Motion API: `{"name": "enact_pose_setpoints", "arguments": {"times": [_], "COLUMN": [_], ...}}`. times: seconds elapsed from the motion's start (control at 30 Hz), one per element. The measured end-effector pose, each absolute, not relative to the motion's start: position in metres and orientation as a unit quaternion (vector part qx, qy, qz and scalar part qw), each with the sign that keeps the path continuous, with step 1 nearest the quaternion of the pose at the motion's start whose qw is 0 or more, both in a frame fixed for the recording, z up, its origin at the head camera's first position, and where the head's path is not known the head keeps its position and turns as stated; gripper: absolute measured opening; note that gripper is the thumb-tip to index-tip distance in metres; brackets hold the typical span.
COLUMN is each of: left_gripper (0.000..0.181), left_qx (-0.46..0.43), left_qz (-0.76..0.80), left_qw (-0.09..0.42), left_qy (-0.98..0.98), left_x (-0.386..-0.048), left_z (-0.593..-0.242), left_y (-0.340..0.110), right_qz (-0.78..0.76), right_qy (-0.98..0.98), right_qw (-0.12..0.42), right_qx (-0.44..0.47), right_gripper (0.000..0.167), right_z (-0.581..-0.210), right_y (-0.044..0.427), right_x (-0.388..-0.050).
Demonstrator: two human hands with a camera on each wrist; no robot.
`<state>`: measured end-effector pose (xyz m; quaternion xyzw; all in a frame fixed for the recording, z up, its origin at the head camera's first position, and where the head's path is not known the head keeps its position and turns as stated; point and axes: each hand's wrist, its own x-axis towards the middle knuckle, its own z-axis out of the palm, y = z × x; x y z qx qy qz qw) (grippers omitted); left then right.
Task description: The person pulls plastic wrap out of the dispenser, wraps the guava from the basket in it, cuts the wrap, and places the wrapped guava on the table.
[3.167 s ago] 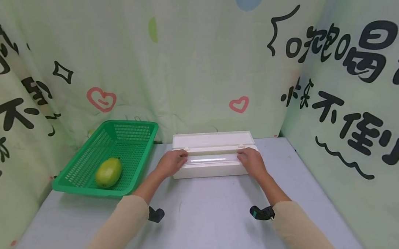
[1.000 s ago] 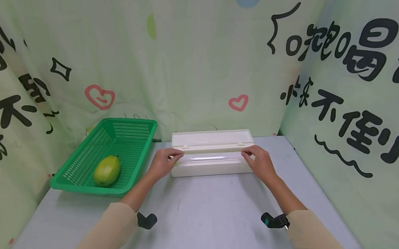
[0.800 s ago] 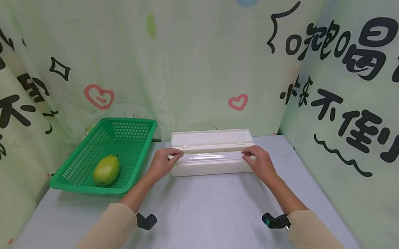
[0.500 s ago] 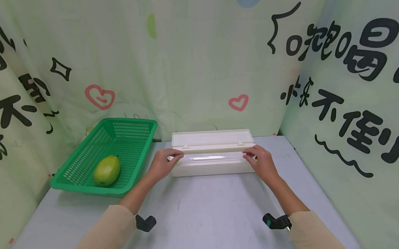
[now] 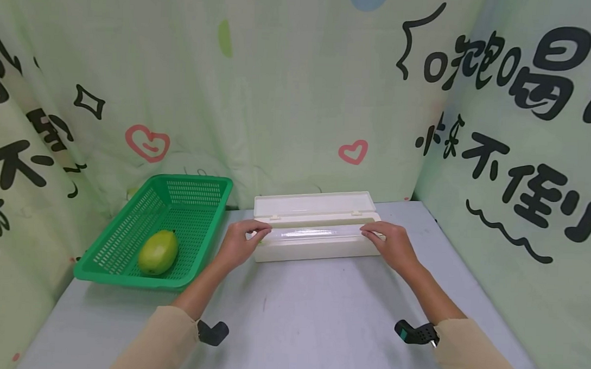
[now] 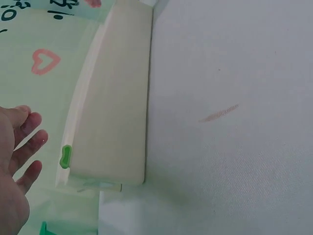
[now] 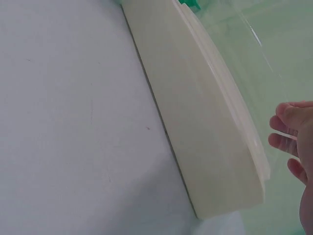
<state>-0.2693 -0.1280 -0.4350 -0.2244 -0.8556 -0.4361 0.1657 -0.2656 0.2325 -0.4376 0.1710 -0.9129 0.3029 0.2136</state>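
A long white cling film dispenser box (image 5: pixel 317 251) lies on the table with its lid raised at the back. Clear cling film (image 5: pixel 315 233) shines across its opening. At the left end, my left hand (image 5: pixel 238 240) pinches the film between thumb and forefinger; in the left wrist view, the other fingers of this hand (image 6: pixel 17 156) are loosely bent beside a green slider (image 6: pixel 65 156) on the box edge. My right hand (image 5: pixel 392 246) pinches the film at the right end. In the right wrist view, a faint transparent sheet reaches the fingertips of that hand (image 7: pixel 298 132).
Left of the box stands a green plastic basket (image 5: pixel 210 241) with one yellow-green fruit (image 5: pixel 158 252) in it. A printed curtain (image 5: pixel 289 97) hangs close behind the box and along both sides. The white tabletop (image 5: pixel 300 320) stretches in front.
Both hands have moved from inside the box opening out to its two ends, pinching the film. Lately the right hand has shifted slightly rightward, while the left has stayed nearly still.
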Motion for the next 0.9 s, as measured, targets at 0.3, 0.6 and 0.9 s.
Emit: {"name": "enact_pose_setpoints", "arguments": {"times": [0.3, 0.6, 0.9], "left_gripper": [0.013, 0.011, 0.010], "left_qx": [-0.229, -0.241, -0.246], "left_qz": [-0.458, -0.470, -0.464], "left_qw": [0.151, 0.149, 0.155], "left_qy": [-0.845, -0.836, -0.837], "left_x": [-0.269, -0.267, -0.264], "left_z": [-0.433, -0.432, -0.429], "left_y": [-0.129, -0.131, -0.130], "right_qz": [0.308, 0.309, 0.294], "right_qy": [-0.914, -0.917, -0.914], "right_qw": [0.198, 0.177, 0.199], "right_qx": [0.174, 0.182, 0.196], "right_gripper": [0.018, 0.014, 0.012], "right_z": [-0.432, -0.424, -0.422], "right_y": [0.235, 0.235, 0.234], "right_x": [-0.261, -0.256, -0.255]}}
